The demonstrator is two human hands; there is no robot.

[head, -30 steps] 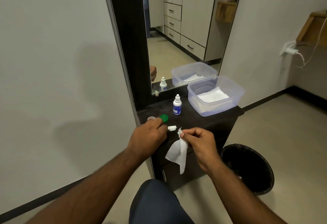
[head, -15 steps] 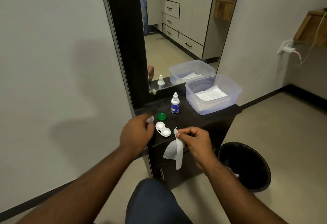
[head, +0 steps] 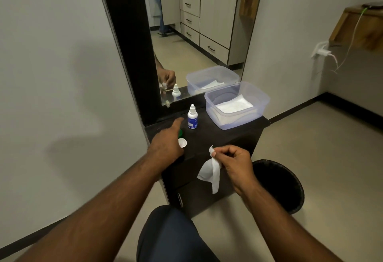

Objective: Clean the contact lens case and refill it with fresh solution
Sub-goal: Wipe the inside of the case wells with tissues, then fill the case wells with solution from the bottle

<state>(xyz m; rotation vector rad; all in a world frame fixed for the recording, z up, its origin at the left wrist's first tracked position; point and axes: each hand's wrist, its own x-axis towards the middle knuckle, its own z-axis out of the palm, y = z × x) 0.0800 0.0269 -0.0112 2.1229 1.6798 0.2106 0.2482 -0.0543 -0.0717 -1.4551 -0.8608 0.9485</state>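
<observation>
On the dark cabinet top (head: 219, 137) lies the white lens case (head: 182, 142), half hidden under my left hand (head: 166, 144). That hand hovers flat over it, index finger stretched toward the back, and also covers most of a green cap (head: 181, 131). A small white solution bottle (head: 192, 117) with a blue label stands upright just right of the fingertip. My right hand (head: 235, 161) pinches a crumpled white tissue (head: 209, 172), which hangs over the cabinet's front edge.
A clear plastic box (head: 257, 104) with folded white tissues sits at the back right of the cabinet. A mirror (head: 199, 40) stands behind. A black waste bin (head: 279, 185) is on the floor to the right. My knee (head: 172, 234) is below.
My left hand has moved from the cabinet's left edge forward over the case and green cap, its index finger now stretched out. My right hand still holds the tissue.
</observation>
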